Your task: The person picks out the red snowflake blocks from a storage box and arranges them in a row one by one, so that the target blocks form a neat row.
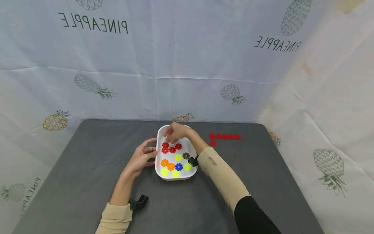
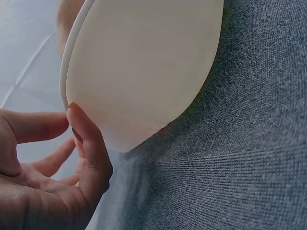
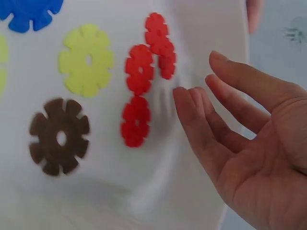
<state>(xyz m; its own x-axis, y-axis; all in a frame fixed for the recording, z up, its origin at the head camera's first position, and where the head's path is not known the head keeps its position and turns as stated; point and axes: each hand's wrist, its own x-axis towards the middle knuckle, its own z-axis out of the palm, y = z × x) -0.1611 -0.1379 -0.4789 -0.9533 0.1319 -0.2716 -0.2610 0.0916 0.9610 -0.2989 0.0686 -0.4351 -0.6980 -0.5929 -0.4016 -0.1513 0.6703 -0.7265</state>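
Observation:
A white tray (image 1: 176,178) holds flat notched discs. Its left rim is pinched by my left hand (image 1: 143,156), whose thumb and a finger meet at the edge in the left wrist view. My right hand (image 3: 254,129) hovers over the tray's far end, fingers loosely bent and holding nothing. Close to its fingertips lie several red discs (image 3: 139,69). Nearer the wrist camera are a brown disc (image 3: 60,153), a yellow disc (image 3: 86,60) and part of a blue disc (image 3: 29,12). Orange discs (image 1: 170,166) and more yellow ones show in the head view.
On the grey table (image 1: 228,182), right of the tray, several red discs (image 1: 224,136) form a row. One more red disc (image 1: 213,143) lies below its left end. A pineapple-print curtain (image 1: 187,58) hangs behind the table.

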